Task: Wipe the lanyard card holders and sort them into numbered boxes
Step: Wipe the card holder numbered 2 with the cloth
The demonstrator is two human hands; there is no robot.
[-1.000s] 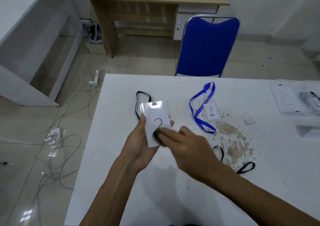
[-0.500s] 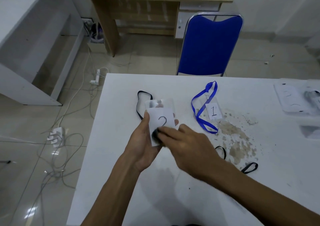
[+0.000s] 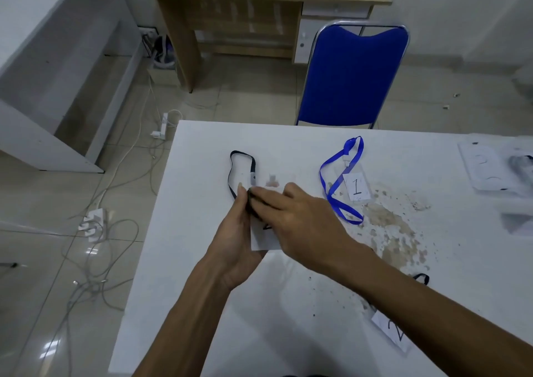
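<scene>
Blue chair (image 3: 353,76) with chrome frame at upper centre-right, tucked against the far edge of the white table (image 3: 202,275). Wooden desk (image 3: 259,4) at top centre. Tangled cables (image 3: 95,261) and power strips (image 3: 92,223) across the tiled floor (image 3: 43,304) at left. Brownish stain (image 3: 389,232) on the tabletop, right of centre.

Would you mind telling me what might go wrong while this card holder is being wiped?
1. The left hand holds the card holder by one edge while the right hand presses a dark cloth on it; it may slip or bend.
2. The brown stain on the table could dirty the blue lanyard lying beside it.
</scene>
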